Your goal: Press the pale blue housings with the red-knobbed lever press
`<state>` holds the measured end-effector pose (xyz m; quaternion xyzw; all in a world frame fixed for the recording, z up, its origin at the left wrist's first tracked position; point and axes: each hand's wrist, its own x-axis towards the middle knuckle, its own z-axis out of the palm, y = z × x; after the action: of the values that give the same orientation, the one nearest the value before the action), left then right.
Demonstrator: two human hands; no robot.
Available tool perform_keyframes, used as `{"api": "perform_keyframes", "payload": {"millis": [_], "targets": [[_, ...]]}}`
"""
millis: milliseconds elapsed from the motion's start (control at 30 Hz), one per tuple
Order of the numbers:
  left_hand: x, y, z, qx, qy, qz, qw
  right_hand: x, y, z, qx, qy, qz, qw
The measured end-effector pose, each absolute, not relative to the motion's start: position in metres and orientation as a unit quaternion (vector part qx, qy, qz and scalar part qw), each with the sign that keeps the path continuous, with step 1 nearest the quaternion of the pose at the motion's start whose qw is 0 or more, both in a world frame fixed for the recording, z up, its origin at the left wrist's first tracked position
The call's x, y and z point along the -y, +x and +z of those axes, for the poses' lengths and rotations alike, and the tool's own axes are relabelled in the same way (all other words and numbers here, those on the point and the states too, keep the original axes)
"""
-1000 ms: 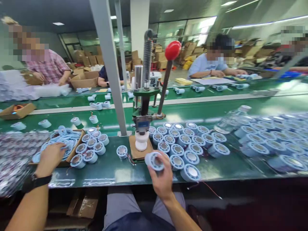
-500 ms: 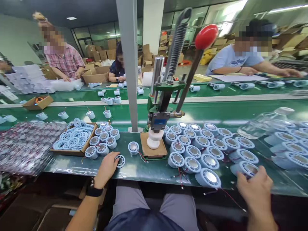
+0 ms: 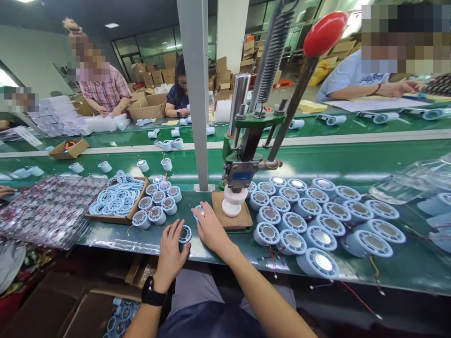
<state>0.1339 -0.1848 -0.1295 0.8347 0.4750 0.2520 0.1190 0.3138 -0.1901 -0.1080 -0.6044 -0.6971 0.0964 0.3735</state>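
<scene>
My side of the counter (image 3: 118, 240).
Left hand (image 3: 172, 251), loosely open, at a blue ring (image 3: 189, 231); right hand (image 3: 213, 229) on a blue cylinder (image 3: 198, 215), grip unclear.

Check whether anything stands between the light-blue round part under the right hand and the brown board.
Yes, the right hand: its fingers partly cover the light-blue round part and the gap to the brown board. No other obstacle shows.
</scene>
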Motion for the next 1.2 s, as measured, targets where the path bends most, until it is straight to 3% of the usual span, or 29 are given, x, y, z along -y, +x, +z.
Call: {"api": "perform_keyframes", "payload": {"millis": [133,333,600,733,833,967,1133,1200], "targets": [[0.18,0.132,-0.131,-0.5,0.803,0.288,0.151,0.208,0.313,-0.122,0.71,-0.586,0.109,0.376],[0.194,0.154,-0.096,-0.444,0.784,0.303,0.31,0.258,0.312,-0.149,0.611,-0.602,0.108,0.502],[0.202,0.19,-0.086,-0.401,0.833,0.259,0.279,0.254,0.306,-0.16,0.552,-0.622,0.062,0.553],[0.207,0.191,-0.098,-0.419,0.801,0.287,0.318,0.254,0.302,-0.161,0.549,-0.633,0.084,0.539],[0.212,0.194,-0.109,-0.431,0.763,0.322,0.358,0.26,0.313,-0.148,0.6,-0.65,0.109,0.453],[0.202,0.196,-0.108,-0.435,0.746,0.287,0.414,0.271,0.356,-0.064,0.719,-0.613,0.068,0.321],[0.154,0.208,-0.073,-0.41,0.762,0.304,0.399,0.253,0.426,0.133,0.635,-0.599,-0.24,0.425],[0.137,0.224,-0.06,-0.39,0.761,0.327,0.403,0.227,0.45,0.194,0.56,-0.622,-0.29,0.464]]}}
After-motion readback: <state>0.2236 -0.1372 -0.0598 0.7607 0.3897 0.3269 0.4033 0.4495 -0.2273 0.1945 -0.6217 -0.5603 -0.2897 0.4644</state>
